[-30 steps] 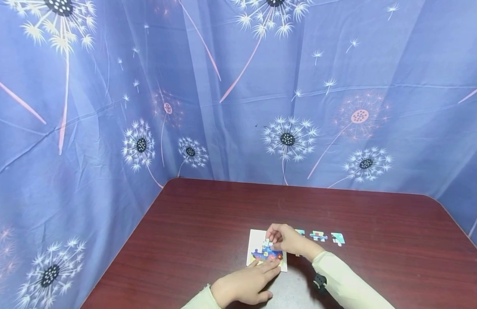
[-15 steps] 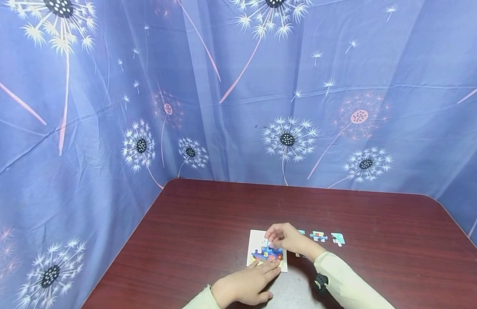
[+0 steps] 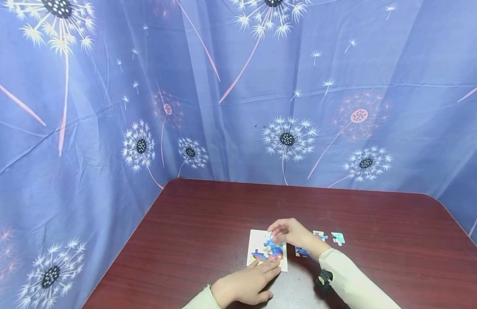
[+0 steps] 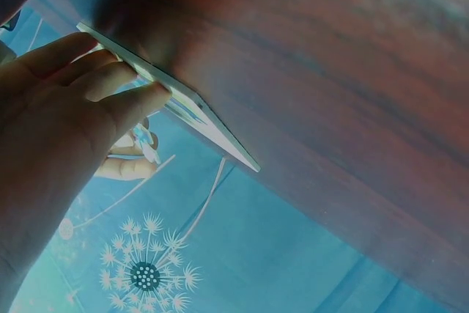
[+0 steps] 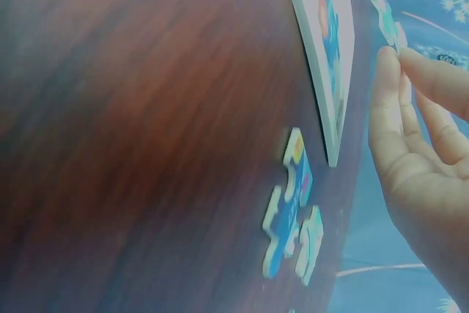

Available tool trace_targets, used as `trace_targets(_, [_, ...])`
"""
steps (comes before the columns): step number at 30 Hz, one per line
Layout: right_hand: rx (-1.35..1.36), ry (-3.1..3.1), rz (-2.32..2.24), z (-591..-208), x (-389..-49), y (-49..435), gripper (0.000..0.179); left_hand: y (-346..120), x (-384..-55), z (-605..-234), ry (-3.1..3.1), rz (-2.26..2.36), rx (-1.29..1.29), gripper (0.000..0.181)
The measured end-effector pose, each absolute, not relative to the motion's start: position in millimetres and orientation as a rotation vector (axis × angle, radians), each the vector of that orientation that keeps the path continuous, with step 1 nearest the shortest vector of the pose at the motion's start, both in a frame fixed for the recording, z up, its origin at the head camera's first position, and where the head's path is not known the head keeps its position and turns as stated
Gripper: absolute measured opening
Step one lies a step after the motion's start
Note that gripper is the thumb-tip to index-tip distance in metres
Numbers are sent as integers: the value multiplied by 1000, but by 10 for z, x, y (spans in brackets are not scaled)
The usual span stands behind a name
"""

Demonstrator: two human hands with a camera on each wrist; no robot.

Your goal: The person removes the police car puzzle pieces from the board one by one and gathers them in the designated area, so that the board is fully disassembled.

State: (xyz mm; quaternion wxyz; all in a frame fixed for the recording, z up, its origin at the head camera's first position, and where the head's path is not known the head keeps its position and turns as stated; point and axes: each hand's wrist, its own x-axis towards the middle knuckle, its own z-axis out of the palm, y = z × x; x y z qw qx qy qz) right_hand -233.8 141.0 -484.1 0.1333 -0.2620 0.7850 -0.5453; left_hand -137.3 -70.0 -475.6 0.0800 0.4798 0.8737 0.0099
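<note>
A white puzzle board (image 3: 255, 238) lies on the table with joined jigsaw pieces (image 3: 257, 255) of a blue picture in its lower part. My left hand (image 3: 247, 284) rests on the board's near edge, fingers stretched out. In the left wrist view, fingertips (image 4: 150, 93) touch the board's edge. Above the board's far right part is my right hand (image 3: 294, 235), which pinches a jigsaw piece (image 5: 382, 16) between thumb and fingers. That piece is tilted and held clear of the board in the right wrist view. The right hand covers the board's upper right corner in the head view.
Several loose jigsaw pieces lie right of the board: a blue one (image 3: 301, 252) partly under the right forearm, a patterned one (image 3: 320, 235), and a pale green one (image 3: 338, 238). A dandelion-print curtain (image 3: 238, 128) hangs behind the dark red table (image 3: 207, 214).
My right hand has risen slightly and moved a little right, turning the piece it holds. More of the blue loose piece shows below the forearm. My left hand stays where it was.
</note>
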Motion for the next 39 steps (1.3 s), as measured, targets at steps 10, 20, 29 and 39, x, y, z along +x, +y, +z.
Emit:
trace_targets(10, [-705,2223,-1652,-4809,-2310,1625,25,-697,-1370,-4787,2636,24,1458,58])
trace_targets(20, [-639,2284,-1662,-4817,-2292,1977,27,-697,-1369,-4777,2626,45,1444,59])
trace_targets(29, [-572,2307,-1650,-4812,-2210,2285,28,-705,-1379,-4781,2606,71,1418,59])
trace_targets(39, [-549,2306,-1645,-4840,-2084,2546,30,-709,-1368,-4759,2594,101,1399,59])
